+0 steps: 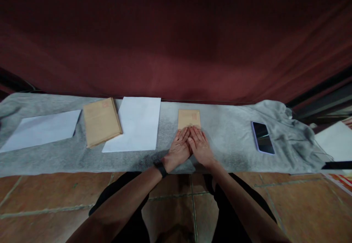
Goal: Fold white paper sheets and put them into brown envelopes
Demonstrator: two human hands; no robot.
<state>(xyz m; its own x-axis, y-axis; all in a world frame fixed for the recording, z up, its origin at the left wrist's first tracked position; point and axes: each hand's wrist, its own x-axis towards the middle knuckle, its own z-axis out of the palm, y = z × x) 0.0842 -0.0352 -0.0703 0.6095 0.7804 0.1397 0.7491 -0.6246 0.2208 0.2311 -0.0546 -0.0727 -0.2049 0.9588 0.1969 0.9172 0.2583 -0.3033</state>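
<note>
A small brown envelope [189,117] with faint red print lies on the grey cloth near the middle. My left hand [179,149] rests palm down on its near part, fingers stretched forward. Beside it and partly touching it, my right hand [201,147] lies flat on the envelope too, its thumb meeting the left fingers. Neither hand grips anything. The near part of the envelope is hidden beneath both hands. A black band is on my left wrist.
A stack of brown envelopes [101,122] overlaps white sheets [140,125] left of my hands. Farther left lies more white paper [44,131]. At right are a phone [263,137] and bunched grey cloth [291,133]. A dark red curtain [176,52] hangs behind.
</note>
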